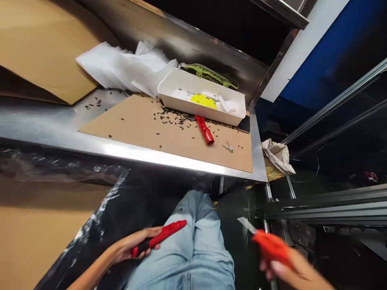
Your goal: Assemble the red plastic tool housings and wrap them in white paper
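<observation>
My left hand (133,245) grips a red plastic part with a black end (160,237), held over my left knee in blue jeans. My right hand (287,268), blurred at the lower right, holds an orange-red utility knife (266,243) with its blade (246,224) pointing up and left. Both hands are below the edge of the steel table (45,125). On the table lies a brown cardboard sheet (145,129) with another red part (205,131) on it, among several small black shavings.
A white tray (181,82) holds white pieces and a yellow one (204,100). Behind it lie a green part (208,74) and white foam sheets (121,66). Small metal tweezers (228,147), a phone (244,124), crumpled paper (276,155), cardboard (42,44) at left.
</observation>
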A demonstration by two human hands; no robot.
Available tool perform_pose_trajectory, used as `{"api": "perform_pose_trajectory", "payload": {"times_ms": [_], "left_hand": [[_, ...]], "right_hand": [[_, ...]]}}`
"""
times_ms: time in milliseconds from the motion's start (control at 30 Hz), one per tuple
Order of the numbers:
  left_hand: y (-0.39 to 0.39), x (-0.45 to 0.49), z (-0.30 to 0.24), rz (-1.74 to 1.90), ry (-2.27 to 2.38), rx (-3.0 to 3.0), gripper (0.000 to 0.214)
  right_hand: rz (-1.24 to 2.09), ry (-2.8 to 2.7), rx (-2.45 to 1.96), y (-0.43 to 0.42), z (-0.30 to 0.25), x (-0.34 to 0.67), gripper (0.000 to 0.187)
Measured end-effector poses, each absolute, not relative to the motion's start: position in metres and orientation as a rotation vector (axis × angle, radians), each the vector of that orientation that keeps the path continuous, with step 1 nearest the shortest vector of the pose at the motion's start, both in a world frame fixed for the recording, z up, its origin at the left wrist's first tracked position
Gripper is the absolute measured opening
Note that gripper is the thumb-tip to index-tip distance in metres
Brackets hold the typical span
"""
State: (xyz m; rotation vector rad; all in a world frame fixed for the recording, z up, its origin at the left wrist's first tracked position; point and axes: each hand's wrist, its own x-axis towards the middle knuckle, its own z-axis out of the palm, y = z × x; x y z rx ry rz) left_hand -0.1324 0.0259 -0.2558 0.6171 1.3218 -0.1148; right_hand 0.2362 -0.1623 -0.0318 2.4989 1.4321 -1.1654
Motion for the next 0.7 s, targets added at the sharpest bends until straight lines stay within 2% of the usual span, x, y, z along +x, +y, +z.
{"api": "perform_pose_trajectory", "payload": {"times_ms": [100,300,433,567,700], "left_hand": [[0.027,-0.136,-0.261,-0.107,1.268,0.553,0.029],[0.021,-0.138,-0.272,-0.099,1.263,0.493,0.032],[0.021,-0.139,-0.278,-0.126,1.258,0.488,0.034],[0.021,-0.140,-0.280,-0.120,1.248,0.487,0.034],[0.020,-0.138,-0.279,-0.127,1.235,0.478,0.036]], "right_hand": [[-1.454,1.514,2.152,-0.144,-0.069,0.192,0.045],[-1.206,1.655,2.035,-0.109,-0.095,0.146,0.040],[-1.219,1.691,1.951,-0.098,-0.094,0.137,0.037],[-1.147,1.676,1.988,-0.091,-0.100,0.133,0.045],[-1.267,1.716,1.857,-0.090,-0.105,0.117,0.042]]}}
